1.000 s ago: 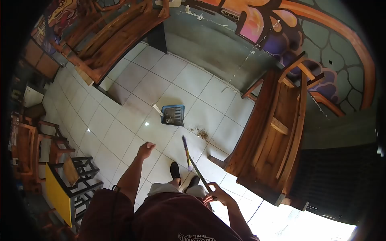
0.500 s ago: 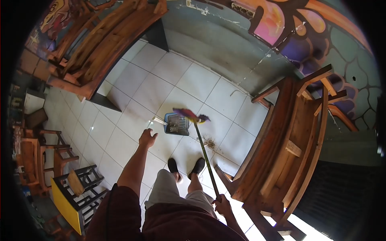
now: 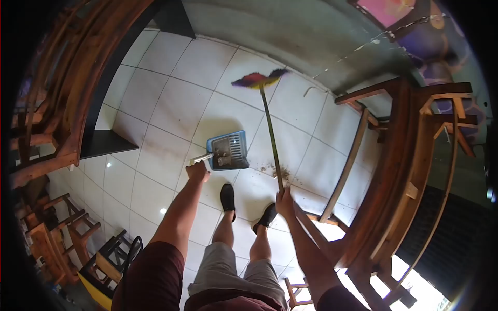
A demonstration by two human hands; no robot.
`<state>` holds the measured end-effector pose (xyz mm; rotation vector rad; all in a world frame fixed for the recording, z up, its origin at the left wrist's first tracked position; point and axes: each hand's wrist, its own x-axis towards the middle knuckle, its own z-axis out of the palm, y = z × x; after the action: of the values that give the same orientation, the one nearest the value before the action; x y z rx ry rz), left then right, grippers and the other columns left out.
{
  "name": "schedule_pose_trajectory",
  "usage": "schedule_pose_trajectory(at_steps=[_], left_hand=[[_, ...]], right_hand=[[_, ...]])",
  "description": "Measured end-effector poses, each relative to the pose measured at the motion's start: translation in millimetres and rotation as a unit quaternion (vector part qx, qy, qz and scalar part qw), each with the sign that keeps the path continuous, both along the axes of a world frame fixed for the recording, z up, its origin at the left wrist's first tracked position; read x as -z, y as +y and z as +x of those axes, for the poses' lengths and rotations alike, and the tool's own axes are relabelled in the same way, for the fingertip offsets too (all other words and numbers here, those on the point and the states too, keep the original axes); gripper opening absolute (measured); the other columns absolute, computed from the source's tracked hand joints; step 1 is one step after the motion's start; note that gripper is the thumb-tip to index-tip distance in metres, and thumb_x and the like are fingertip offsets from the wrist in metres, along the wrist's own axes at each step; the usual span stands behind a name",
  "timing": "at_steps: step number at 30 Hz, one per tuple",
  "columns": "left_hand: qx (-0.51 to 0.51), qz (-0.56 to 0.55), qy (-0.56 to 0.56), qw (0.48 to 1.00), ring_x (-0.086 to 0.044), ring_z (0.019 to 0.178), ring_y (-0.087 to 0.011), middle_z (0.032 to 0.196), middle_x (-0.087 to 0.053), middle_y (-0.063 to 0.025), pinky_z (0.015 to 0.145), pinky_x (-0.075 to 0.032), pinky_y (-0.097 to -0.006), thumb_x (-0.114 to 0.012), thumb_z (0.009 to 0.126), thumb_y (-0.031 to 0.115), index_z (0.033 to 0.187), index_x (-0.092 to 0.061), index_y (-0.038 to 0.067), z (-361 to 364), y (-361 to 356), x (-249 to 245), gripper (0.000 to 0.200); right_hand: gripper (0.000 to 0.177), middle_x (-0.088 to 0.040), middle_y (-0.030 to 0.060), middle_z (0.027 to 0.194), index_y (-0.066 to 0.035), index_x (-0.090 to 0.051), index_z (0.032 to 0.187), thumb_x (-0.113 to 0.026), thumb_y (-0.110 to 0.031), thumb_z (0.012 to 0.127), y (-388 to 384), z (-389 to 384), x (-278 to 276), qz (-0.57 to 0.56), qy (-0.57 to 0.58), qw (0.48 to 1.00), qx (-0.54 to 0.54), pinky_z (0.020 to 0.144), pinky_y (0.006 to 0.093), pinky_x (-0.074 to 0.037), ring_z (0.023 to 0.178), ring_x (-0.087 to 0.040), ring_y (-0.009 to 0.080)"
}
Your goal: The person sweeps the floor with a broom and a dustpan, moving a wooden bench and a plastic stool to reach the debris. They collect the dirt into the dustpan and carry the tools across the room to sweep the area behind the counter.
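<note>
Our left hand [image 3: 198,170] is curled around the pale handle [image 3: 199,159] of the blue dustpan [image 3: 240,136], which is on the white tile floor [image 3: 174,122] in front of our feet. Our right hand [image 3: 284,202] is wrapped around the long stick [image 3: 271,127] of the broom. Its colorful bristles [image 3: 261,80] are out past the dustpan. Brown dirt [image 3: 282,172] lies on the floor just beside the pan.

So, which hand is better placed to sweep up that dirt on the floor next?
Probably the right hand: it grips the broom, which crosses the view beside the dirt. The left hand holds the dustpan by its handle, so it seems better suited to steadying that.
</note>
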<state>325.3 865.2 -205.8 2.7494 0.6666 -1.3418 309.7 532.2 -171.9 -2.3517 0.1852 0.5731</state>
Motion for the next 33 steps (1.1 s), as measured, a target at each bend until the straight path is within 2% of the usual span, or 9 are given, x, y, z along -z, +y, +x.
schedule_pose_trajectory(at_steps=[4,7,8,9,13,21,25,31,33], left_hand=[[0.255,-0.001,-0.348,0.902,-0.049,0.086,-0.0215,0.094,-0.053,-0.0070,0.076,-0.037,-0.0368,-0.052,0.073,0.019,0.095,-0.054,0.009,0.3,8.3,1.1,0.024],[0.255,0.143,-0.393,0.872,-0.050,0.085,-0.0191,0.089,-0.053,-0.0061,0.071,-0.038,-0.0356,-0.051,0.074,0.020,0.088,-0.056,0.009,-1.1,20.1,27.0,0.018],[0.137,0.108,-0.130,0.976,-0.052,0.089,-0.0199,0.099,-0.053,-0.0058,0.068,-0.039,-0.0353,-0.066,0.065,0.037,0.105,-0.051,0.011,-2.3,26.8,51.4,0.049],[0.019,0.076,-0.046,0.996,-0.057,0.082,-0.0176,0.094,-0.059,-0.0033,0.061,-0.039,-0.0328,-0.062,0.070,0.034,0.099,-0.056,0.014,-5.6,35.5,69.0,0.036],[0.171,0.079,0.049,0.981,-0.058,0.071,-0.0116,0.078,-0.062,0.0058,0.051,-0.032,-0.0315,-0.051,0.077,0.020,0.081,-0.062,0.023,-23.4,34.9,61.5,0.012],[-0.065,-0.108,0.275,0.953,-0.055,0.099,-0.0214,0.105,-0.059,-0.0094,0.073,-0.046,-0.0327,-0.050,0.073,0.026,0.102,-0.059,0.007,-67.3,63.6,9.8,0.036],[-0.093,-0.089,0.247,0.961,-0.055,0.099,-0.0249,0.105,-0.058,-0.0131,0.078,-0.045,-0.0344,-0.044,0.074,0.032,0.102,-0.059,0.006,-124.8,94.3,-10.2,0.041],[-0.144,-0.060,0.243,0.957,-0.053,0.100,-0.0274,0.105,-0.057,-0.0147,0.082,-0.044,-0.0359,-0.040,0.078,0.033,0.103,-0.057,0.005,-214.2,122.8,-42.8,0.041],[-0.134,-0.074,0.233,0.960,-0.053,0.100,-0.0289,0.105,-0.057,-0.0150,0.083,-0.043,-0.0370,-0.038,0.081,0.035,0.103,-0.056,0.004,-246.4,123.1,-49.6,0.043]], right_hand=[[0.029,-0.055,0.0288,0.081,-0.004,-0.036,0.102,-0.041,-0.026,0.084,62.7,99.4,21.4,-0.068,0.099,0.992,-0.026,0.066,0.0498,-0.043,0.078,-0.053,0.0452],[0.028,-0.056,0.0275,0.080,-0.005,-0.036,0.099,-0.038,-0.029,0.086,91.0,133.7,17.3,-0.086,0.118,0.988,-0.047,0.068,0.0492,-0.044,0.078,-0.055,0.0441],[0.027,-0.056,0.0268,0.079,-0.005,-0.036,0.096,-0.038,-0.031,0.087,94.8,136.0,16.6,-0.096,0.113,0.987,-0.059,0.069,0.0491,-0.044,0.078,-0.055,0.0435],[0.027,-0.056,0.0268,0.079,-0.005,-0.036,0.096,-0.038,-0.031,0.087,95.6,135.4,15.2,-0.099,0.115,0.986,-0.062,0.069,0.0491,-0.044,0.078,-0.055,0.0435],[0.027,-0.057,0.0258,0.081,-0.004,-0.037,0.098,-0.039,-0.028,0.086,90.1,130.7,12.0,-0.124,0.125,0.980,-0.090,0.069,0.0481,-0.044,0.078,-0.056,0.0424],[0.026,-0.056,0.0264,0.089,-0.002,-0.036,0.100,-0.040,-0.023,0.085,119.9,172.4,18.4,-0.169,0.146,0.968,-0.114,0.072,0.0449,-0.046,0.082,-0.057,0.0393],[0.051,-0.055,0.0248,0.097,-0.001,-0.022,0.125,-0.040,-0.025,0.084,42.6,81.6,55.3,-0.245,0.158,0.932,-0.214,0.074,0.0428,-0.046,0.088,-0.056,0.0371],[0.051,-0.058,0.0221,0.074,0.004,-0.026,0.122,-0.036,-0.030,0.086,-163.6,-205.0,-14.1,-0.311,0.175,0.900,-0.250,0.060,0.0456,-0.047,0.066,-0.059,0.0336],[0.032,-0.058,0.0207,0.071,-0.005,-0.040,0.103,-0.042,-0.030,0.084,-166.0,-212.0,-67.6,-0.307,0.242,0.905,-0.168,0.051,0.0476,-0.047,0.056,-0.058,0.0358]])
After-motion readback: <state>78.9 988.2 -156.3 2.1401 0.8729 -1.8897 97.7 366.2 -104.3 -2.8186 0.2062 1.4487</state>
